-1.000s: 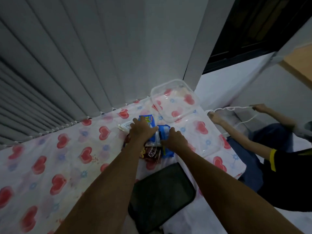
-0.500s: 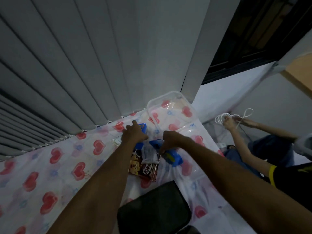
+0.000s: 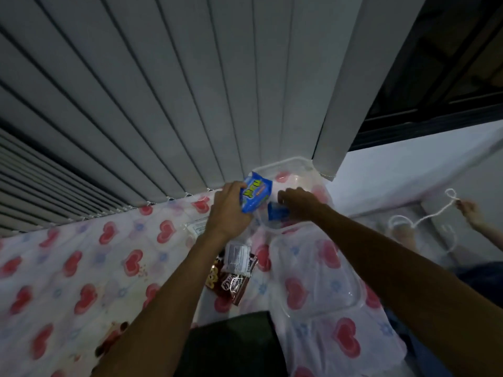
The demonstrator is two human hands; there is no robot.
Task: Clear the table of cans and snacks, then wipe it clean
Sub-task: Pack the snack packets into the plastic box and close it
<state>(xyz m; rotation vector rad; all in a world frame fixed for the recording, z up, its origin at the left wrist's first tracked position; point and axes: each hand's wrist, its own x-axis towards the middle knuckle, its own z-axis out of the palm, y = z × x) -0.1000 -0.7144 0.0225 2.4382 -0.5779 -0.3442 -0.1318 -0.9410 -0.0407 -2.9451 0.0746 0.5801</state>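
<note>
Glossy blue plastic snack wrapper point(image 3: 255, 195); clear smooth plastic container point(image 3: 295, 164); clear plastic lid point(image 3: 315, 270); matt heart-print cloth on bench point(image 3: 81, 268).

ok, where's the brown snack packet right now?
In the head view, the brown snack packet lies on the heart-print tablecloth just right of the left forearm, under a white wrapper, beside the clear lid.

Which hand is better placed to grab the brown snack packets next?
Judging by this view, the left hand: it is nearer the brown snack packets, though it holds a blue packet. The right hand is at the clear plastic container.
</note>
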